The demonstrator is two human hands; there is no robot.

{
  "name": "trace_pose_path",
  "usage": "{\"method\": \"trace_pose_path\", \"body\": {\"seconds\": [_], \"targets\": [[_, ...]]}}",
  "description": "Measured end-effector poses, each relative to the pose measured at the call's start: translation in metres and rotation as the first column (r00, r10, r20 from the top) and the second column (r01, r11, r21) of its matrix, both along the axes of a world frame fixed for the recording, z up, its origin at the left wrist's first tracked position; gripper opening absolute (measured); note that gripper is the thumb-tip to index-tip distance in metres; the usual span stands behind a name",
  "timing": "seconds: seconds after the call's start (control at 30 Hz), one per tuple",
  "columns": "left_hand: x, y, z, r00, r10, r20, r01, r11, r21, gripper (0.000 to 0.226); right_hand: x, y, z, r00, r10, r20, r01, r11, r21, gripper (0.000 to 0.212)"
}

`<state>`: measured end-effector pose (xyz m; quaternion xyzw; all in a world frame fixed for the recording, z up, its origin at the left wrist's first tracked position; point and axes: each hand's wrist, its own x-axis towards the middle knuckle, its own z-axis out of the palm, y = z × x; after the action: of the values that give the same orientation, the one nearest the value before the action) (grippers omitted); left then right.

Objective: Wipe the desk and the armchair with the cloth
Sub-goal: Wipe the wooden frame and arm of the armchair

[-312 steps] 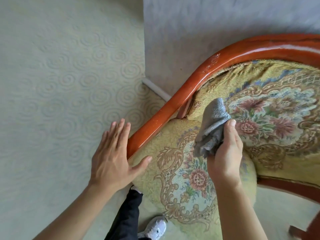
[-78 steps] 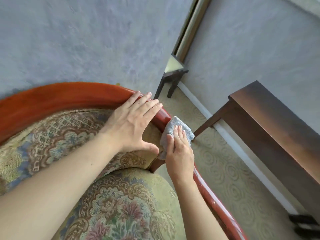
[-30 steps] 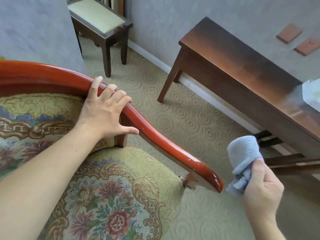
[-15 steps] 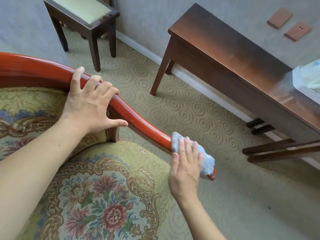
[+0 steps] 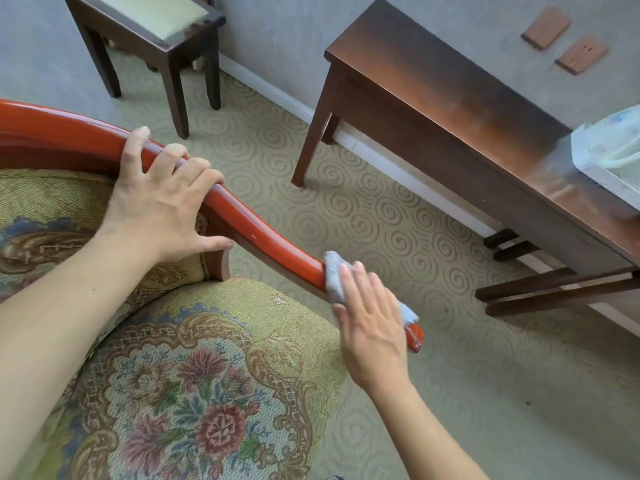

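Note:
The armchair has a glossy red-orange wooden arm and a yellow floral upholstered seat. My left hand grips the curved top of the arm rail. My right hand lies flat on a grey-blue cloth, pressing it onto the lower front part of the arm; most of the cloth is hidden under the palm, and the arm's red tip pokes out beyond it. The dark wooden desk stands at the right against the wall.
A pale tissue box sits on the desk's right end. A small dark stool with a light cushion stands at the back left. Patterned carpet lies between chair and desk. Dark wooden rails run under the desk.
One second ago my right hand held the cloth in the air off the arm's tip. It has since pressed the cloth onto the front of the arm. My left hand stays on the rail.

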<state>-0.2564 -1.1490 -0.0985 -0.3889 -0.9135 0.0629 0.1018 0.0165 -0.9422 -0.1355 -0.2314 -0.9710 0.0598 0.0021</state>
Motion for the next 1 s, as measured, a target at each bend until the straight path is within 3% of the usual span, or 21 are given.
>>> {"method": "trace_pose_path", "body": {"seconds": [0.17, 0.23, 0.33, 0.4, 0.5, 0.57, 0.7, 0.83, 1.0], "targets": [[-0.001, 0.001, -0.002, 1.0, -0.006, -0.013, 0.006, 1.0, 0.026, 0.093, 0.069, 0.032, -0.01, 0.94, -0.297, -0.171, 0.213, 0.898, -0.384, 0.06], [-0.001, 0.001, -0.003, 1.0, -0.005, -0.014, 0.005, 1.0, 0.029, 0.093, 0.071, 0.033, -0.015, 0.912, -0.366, -0.185, 0.266, 0.872, -0.411, 0.061], [0.0, 0.002, -0.003, 1.0, 0.008, -0.021, -0.007, 1.0, 0.007, 0.096, 0.047, 0.016, -0.016, 0.88, -0.428, -0.204, 0.351, 0.877, -0.329, 0.058], [0.001, 0.002, -0.001, 1.0, 0.013, -0.018, -0.013, 1.0, 0.006, 0.095, 0.021, -0.001, -0.013, 0.906, -0.368, -0.208, 0.325, 0.921, -0.215, 0.058], [0.002, 0.004, 0.0, 1.0, 0.029, -0.005, -0.029, 1.0, 0.011, 0.089, -0.036, -0.035, -0.005, 0.982, -0.155, -0.105, 0.149, 0.987, -0.058, 0.061], [0.004, 0.004, 0.001, 0.999, 0.041, -0.009, -0.041, 0.999, -0.008, 0.086, -0.081, -0.06, -0.003, 0.997, -0.024, -0.07, 0.016, 0.994, -0.112, 0.065], [0.003, 0.003, 0.001, 1.0, 0.013, -0.017, -0.013, 1.0, 0.02, 0.081, -0.148, -0.073, 0.007, 0.99, 0.064, -0.129, -0.107, 0.924, -0.366, 0.06], [0.003, 0.004, 0.0, 0.999, 0.022, -0.028, -0.023, 1.0, -0.009, 0.082, -0.123, -0.044, 0.005, 0.961, 0.269, -0.063, -0.276, 0.935, -0.224, 0.055], [0.002, 0.003, 0.0, 0.999, 0.015, -0.036, -0.015, 1.0, -0.001, 0.083, -0.048, -0.015, -0.001, 0.986, 0.167, 0.024, -0.168, 0.984, 0.055, 0.054]]}}
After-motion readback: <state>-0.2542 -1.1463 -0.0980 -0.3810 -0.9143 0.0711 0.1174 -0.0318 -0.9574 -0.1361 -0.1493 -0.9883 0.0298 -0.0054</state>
